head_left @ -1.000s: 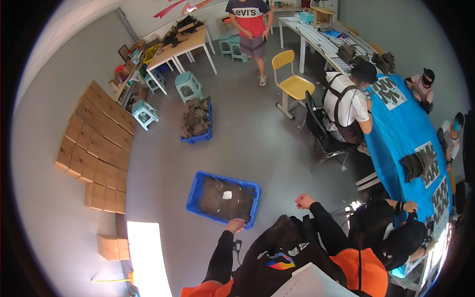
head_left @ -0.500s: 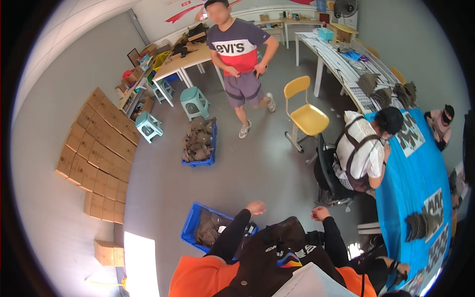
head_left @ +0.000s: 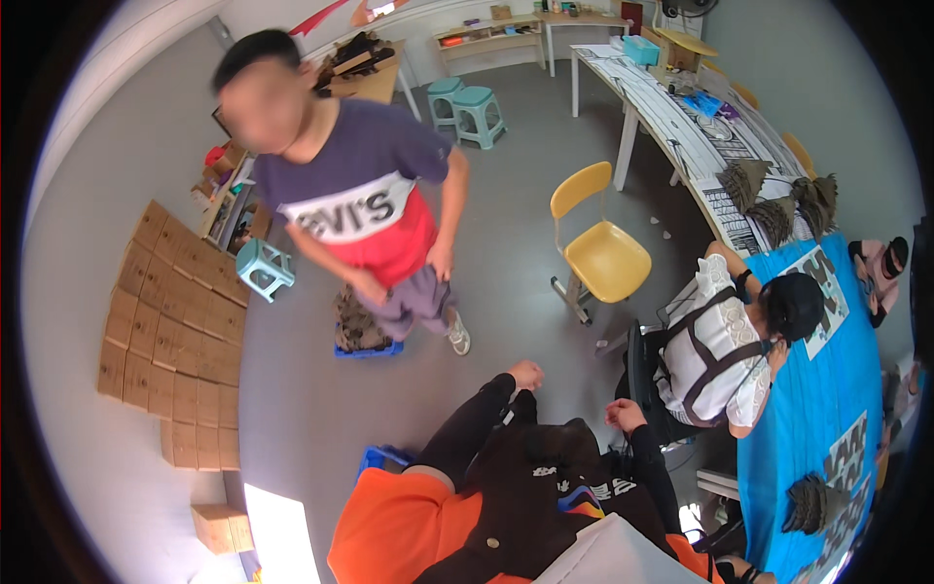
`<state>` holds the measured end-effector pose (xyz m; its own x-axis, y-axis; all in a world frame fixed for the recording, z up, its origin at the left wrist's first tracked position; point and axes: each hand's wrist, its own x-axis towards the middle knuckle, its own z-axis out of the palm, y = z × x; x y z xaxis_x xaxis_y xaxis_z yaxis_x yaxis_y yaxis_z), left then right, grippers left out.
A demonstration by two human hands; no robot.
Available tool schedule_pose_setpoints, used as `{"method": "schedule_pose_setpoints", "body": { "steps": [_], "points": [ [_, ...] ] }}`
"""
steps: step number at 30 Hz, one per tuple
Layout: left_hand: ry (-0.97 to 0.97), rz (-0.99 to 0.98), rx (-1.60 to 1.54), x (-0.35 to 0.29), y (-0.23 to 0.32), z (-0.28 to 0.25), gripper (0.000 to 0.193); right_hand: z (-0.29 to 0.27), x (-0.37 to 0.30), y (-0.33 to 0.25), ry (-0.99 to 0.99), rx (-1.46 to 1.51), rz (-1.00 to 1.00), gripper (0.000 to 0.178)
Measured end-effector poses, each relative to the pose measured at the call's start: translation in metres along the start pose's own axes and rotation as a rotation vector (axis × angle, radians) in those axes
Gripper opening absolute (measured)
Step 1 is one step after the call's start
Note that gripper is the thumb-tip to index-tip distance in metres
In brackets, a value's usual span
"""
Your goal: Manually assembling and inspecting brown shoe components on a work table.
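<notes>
My left hand hangs in the air in front of my body, its fingers loosely bent with nothing seen in them. To its right, my right hand is also raised, fingers slightly curled and apart, and it appears to hold nothing. It is close to the black chair of a seated person. Below my left forearm, the corner of a blue plastic crate shows; my arm and clothing hide most of it. Neither hand touches it.
A standing person is close by on the left, partly covering another blue crate of brown-grey pieces. A yellow chair stands ahead. At right, a person in white sits at a blue-covered table. Stacked cardboard boxes line the left wall.
The standing person has come much nearer and moved left. My view has shifted forward, so the near crate has slid mostly out of sight under my arm. My hands stay raised.
</notes>
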<state>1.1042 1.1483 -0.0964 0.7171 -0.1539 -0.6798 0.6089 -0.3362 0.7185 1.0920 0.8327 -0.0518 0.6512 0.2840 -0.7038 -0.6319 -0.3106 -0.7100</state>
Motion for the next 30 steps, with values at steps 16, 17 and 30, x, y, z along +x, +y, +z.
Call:
{"method": "schedule_pose_setpoints", "body": {
  "steps": [16, 17, 30],
  "points": [
    [-0.353, 0.204, 0.971, 0.214, 0.113, -0.168, 0.024, 0.022, 0.106, -0.074, 0.473, 0.069, 0.006, 0.014],
    [-0.573, 0.703, 1.541, 0.230, 0.110, -0.186, 0.022, 0.015, 0.112, -0.068, 0.399, -0.165, -0.005, 0.016],
    [-0.442, -0.327, 0.269, 0.225, 0.064, -0.256, 0.020, 0.063, 0.088, -0.046, 0.451, -0.351, 0.309, 0.018]
  ]
}}
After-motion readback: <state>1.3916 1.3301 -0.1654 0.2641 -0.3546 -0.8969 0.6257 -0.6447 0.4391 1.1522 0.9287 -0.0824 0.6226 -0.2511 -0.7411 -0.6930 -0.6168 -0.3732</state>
